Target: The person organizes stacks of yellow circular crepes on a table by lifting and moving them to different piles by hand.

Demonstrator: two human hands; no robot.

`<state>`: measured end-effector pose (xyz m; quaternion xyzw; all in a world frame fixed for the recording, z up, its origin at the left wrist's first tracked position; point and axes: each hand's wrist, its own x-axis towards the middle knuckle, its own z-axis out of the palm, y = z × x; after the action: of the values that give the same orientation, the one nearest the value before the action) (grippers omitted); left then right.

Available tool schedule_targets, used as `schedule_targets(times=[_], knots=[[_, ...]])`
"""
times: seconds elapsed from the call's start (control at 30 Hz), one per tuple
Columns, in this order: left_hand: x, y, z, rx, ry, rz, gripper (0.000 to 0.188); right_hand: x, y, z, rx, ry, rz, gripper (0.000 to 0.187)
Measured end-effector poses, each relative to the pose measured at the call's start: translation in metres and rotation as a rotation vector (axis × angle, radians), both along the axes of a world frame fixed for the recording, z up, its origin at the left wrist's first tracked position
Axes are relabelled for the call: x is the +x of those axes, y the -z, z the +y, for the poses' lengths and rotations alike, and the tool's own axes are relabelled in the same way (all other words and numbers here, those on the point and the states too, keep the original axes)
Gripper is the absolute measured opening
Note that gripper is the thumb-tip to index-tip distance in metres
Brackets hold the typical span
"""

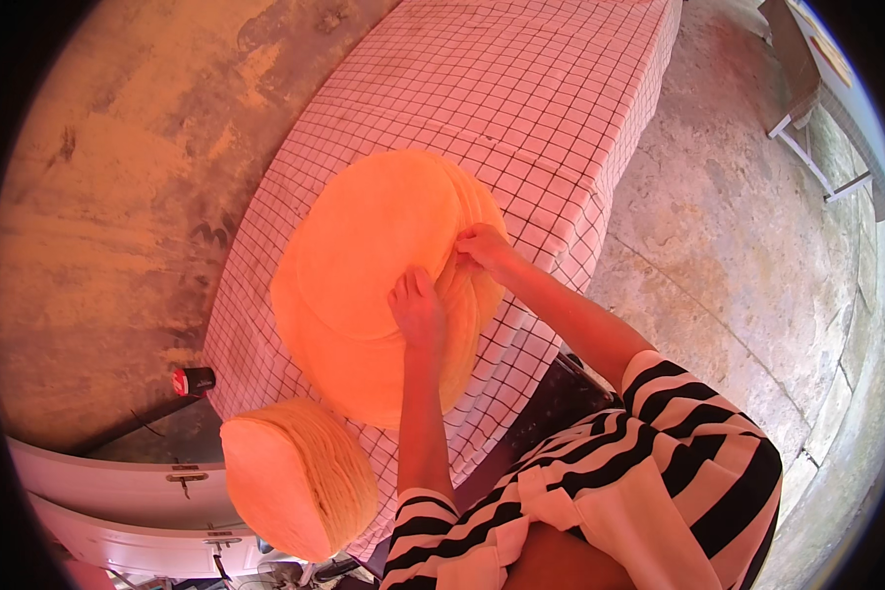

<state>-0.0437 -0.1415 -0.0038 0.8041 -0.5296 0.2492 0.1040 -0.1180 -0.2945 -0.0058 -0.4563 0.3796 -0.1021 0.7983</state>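
A broad stack of thin, round, orange-yellow sheets [374, 236] lies on a checked cloth, its layers overlapping unevenly. My right hand [484, 250] pinches the right edge of the upper sheets between thumb and fingertips. Closer to me, my left hand [419, 307] has its fingers bent over the near right rim of the top sheet. That hand's thumb is hidden, but the fingers look closed on the rim. A second, tall stack of similar round sheets [300, 482] leans at the cloth's near left corner. What kind of sheets they are is unclear under the reddish light.
The checked cloth [521, 79] covers a long table that runs away from me. A dark cup with a red top [194, 382] is beside its left edge. White curved panels with latches [138, 492] are at lower left. Another table [836, 98] stands far right on the concrete floor [718, 246].
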Motion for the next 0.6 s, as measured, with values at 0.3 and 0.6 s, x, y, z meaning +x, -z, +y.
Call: schedule_targets(times=[0.3,0.6], knots=[[0.006,-0.01,0.002,0.0,0.003,0.023,0.031,0.006,-0.01,0.007,0.063,0.013,-0.164,0.019],[0.043,-0.134,-0.007,-0.12,-0.009,-0.237,0.026,-0.015,0.019,-0.01,0.052,0.236,-0.182,0.028]])
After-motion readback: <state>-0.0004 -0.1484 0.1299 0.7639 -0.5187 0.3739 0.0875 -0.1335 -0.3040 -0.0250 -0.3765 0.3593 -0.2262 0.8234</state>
